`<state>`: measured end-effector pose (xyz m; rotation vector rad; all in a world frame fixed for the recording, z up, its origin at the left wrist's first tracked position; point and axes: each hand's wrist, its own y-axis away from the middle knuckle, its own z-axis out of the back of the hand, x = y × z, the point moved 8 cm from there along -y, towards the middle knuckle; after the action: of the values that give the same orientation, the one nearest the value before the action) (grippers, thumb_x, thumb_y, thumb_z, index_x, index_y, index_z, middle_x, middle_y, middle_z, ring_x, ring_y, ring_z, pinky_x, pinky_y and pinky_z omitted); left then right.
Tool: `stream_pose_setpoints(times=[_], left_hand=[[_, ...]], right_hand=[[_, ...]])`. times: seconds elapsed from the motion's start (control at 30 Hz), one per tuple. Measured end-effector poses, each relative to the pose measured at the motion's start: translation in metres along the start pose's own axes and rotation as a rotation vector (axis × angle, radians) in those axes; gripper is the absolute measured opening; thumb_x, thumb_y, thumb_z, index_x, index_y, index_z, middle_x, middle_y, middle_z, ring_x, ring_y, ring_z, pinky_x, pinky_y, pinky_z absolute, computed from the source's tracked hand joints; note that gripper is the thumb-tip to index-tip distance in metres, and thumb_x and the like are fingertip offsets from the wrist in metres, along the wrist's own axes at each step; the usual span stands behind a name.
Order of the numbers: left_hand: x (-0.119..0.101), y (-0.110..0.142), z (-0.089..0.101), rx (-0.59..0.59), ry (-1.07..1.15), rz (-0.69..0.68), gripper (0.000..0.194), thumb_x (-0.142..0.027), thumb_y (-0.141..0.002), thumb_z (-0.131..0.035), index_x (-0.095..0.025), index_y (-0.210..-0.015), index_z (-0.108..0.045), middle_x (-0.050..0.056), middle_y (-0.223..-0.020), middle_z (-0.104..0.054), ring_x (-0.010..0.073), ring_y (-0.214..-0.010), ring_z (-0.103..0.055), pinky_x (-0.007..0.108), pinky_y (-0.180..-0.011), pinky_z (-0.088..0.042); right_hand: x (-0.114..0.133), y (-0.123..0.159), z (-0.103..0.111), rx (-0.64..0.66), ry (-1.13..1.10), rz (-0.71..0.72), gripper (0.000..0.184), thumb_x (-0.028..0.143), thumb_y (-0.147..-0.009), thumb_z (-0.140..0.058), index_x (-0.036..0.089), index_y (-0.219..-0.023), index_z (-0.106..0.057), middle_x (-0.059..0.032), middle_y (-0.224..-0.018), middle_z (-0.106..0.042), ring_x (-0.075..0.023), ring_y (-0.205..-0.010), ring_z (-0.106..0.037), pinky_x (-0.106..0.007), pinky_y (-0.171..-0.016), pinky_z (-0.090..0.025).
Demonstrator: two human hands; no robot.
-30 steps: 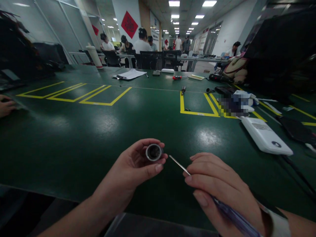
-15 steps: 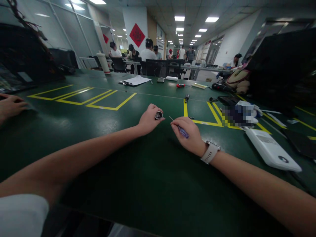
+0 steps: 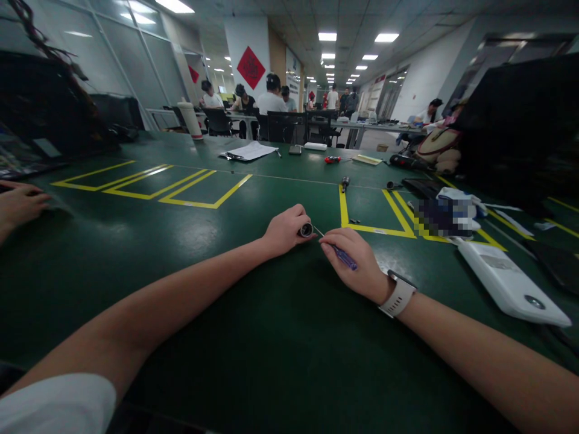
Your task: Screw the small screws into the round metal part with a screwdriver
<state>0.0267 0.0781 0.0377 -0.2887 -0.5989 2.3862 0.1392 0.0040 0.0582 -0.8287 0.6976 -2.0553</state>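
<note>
My left hand [image 3: 283,232] is closed around a small round metal cylinder [image 3: 306,229], its dark open end facing me and slightly right. Fingers cover the rest of its body. In my right hand [image 3: 357,265] is a small screwdriver with a clear purple handle [image 3: 344,257], held in a pinch, its thin shaft pointing left. The tip is at the cylinder's rim; whether it touches or goes inside I cannot tell. Beyond my hands, a few tiny dark pieces [image 3: 355,221] and a small dark metal part [image 3: 345,182] lie by the yellow tape.
Yellow tape [image 3: 190,204] marks frames on the green table [image 3: 253,337]. To the right are a white power bank-like device [image 3: 511,283] and a cloth [image 3: 465,202]. Farther back lie a red screwdriver [image 3: 332,160] and papers [image 3: 248,150]. Another person's hand [image 3: 22,205] rests at far left.
The screwdriver tip has come up to the cylinder's rim, closing the gap between them. Both hands appear slightly farther right and lower in the view, which has also shifted a little.
</note>
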Motion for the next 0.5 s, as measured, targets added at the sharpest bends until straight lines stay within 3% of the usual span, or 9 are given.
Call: stream_pose_setpoints(times=[0.33, 0.5], left_hand=[[-0.013, 0.014, 0.006, -0.005, 0.019, -0.048, 0.023, -0.038, -0.079, -0.057, -0.015, -0.083, -0.058, 0.003, -0.087, -0.049, 0.0149, -0.075, -0.048, 0.027, -0.064, -0.039], [-0.006, 0.012, 0.008, -0.053, 0.048, 0.013, 0.026, -0.04, -0.079, -0.057, -0.015, -0.081, -0.058, 0.004, -0.088, -0.05, 0.0159, -0.077, -0.049, 0.027, -0.064, -0.039]], right_hand=[[0.003, 0.004, -0.001, 0.021, -0.016, -0.019, 0.013, 0.019, -0.086, -0.051, 0.016, -0.094, -0.06, -0.0085, -0.093, -0.063, -0.0189, -0.085, -0.057, -0.036, -0.076, -0.048], [0.0, 0.004, 0.001, 0.015, -0.034, -0.057, 0.013, 0.019, -0.086, -0.051, 0.016, -0.094, -0.06, -0.0081, -0.093, -0.063, -0.0191, -0.087, -0.058, -0.036, -0.078, -0.048]])
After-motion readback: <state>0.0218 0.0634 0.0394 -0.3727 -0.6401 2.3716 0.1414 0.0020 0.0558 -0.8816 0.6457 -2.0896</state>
